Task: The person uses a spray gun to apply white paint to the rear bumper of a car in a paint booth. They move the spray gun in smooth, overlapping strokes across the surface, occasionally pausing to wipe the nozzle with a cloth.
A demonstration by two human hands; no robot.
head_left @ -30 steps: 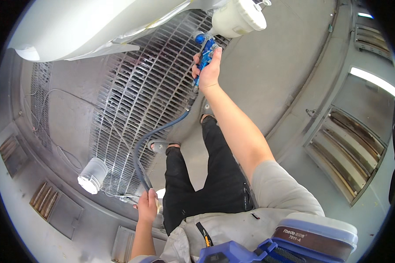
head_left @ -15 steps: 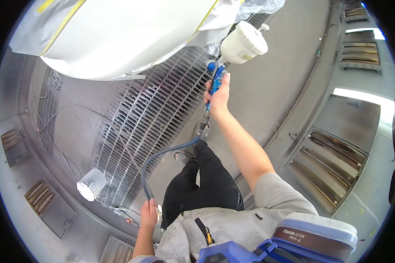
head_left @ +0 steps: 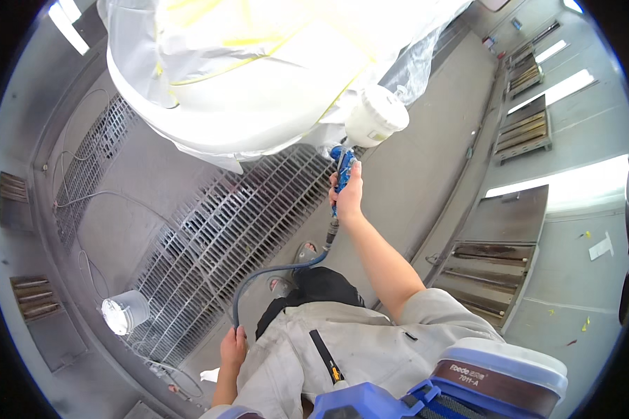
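Observation:
My right hand [head_left: 348,190] is wrapped round the handle of a blue spray gun [head_left: 343,165], held out ahead of me. On top of the gun sits a white paint cup [head_left: 376,116], tilted to the right. A dark blue air hose [head_left: 272,269] runs from the bottom of the handle in a curve to my left hand [head_left: 233,346], whose fingers are closed round it. Just beyond the gun is a white car body panel [head_left: 210,133], edged with masking film [head_left: 237,42] and yellow tape. Whether the gun touches the panel cannot be made out.
A metal floor grating [head_left: 217,237] spans the floor under the panel. On its left edge stands a white bucket [head_left: 126,312]. A thin hose [head_left: 129,197] trails across the floor at left. Walls with vent panels [head_left: 489,272] rise on both sides.
My view has tilted up, showing more of the covered car body. The gun sits lower in the picture, nearer the panel's lower right edge. Both hands keep their hold.

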